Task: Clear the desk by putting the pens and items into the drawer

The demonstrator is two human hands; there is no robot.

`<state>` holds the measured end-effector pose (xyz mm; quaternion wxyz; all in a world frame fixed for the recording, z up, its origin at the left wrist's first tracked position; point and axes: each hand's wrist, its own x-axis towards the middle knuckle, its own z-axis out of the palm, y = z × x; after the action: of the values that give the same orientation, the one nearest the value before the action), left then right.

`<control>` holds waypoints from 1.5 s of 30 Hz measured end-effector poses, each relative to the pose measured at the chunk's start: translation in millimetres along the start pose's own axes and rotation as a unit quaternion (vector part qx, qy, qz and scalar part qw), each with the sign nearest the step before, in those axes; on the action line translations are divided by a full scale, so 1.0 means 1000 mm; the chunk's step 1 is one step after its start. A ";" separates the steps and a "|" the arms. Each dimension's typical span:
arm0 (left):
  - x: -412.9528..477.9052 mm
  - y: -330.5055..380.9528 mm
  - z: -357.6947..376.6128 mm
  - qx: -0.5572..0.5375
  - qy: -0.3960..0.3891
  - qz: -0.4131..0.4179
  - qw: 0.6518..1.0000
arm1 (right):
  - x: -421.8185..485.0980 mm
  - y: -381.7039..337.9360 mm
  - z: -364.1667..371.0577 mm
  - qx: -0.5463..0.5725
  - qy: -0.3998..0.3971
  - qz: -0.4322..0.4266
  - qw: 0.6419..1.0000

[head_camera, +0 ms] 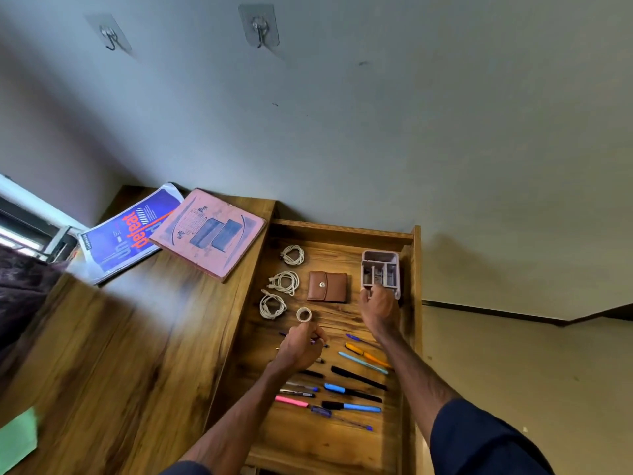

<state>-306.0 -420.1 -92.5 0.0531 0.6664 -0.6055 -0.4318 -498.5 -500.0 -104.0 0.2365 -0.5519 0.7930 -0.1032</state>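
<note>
The wooden drawer (342, 231) stands open beside the desk. Inside lie three coiled white cables (284, 282), a brown wallet (327, 286), a small tape ring (303, 314) and several pens (352, 392) in two rows. My left hand (299, 349) hovers low over the pen rows, just below the tape ring, with its fingers curled around a dark purple pen (282, 334). My right hand (378, 308) reaches to the drawer's far right corner and grips the near edge of a pink compartment organizer (380, 265).
On the wooden desk top (137, 337) to the left lie a pink notebook (209, 231) and a blue magazine (130, 234) near the wall. A green sheet (17, 440) shows at the bottom left. Two adhesive hooks (258, 27) stick on the wall.
</note>
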 end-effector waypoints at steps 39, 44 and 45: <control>-0.092 0.139 0.138 -0.041 0.046 0.047 0.997 | -0.115 0.139 -0.143 0.134 -0.113 -0.147 0.974; -0.064 0.157 0.150 -0.077 0.116 -0.027 0.990 | -0.061 0.134 -0.132 0.115 -0.157 -0.180 0.964; -0.057 0.163 0.149 -0.088 0.133 -0.046 0.986 | -0.051 0.133 -0.128 0.117 -0.165 -0.180 0.963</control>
<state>-519.7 -346.4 -59.2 0.1716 0.7374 -0.5217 -0.3931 -656.6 -416.5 -35.8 0.4044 -0.6632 0.6133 -0.1432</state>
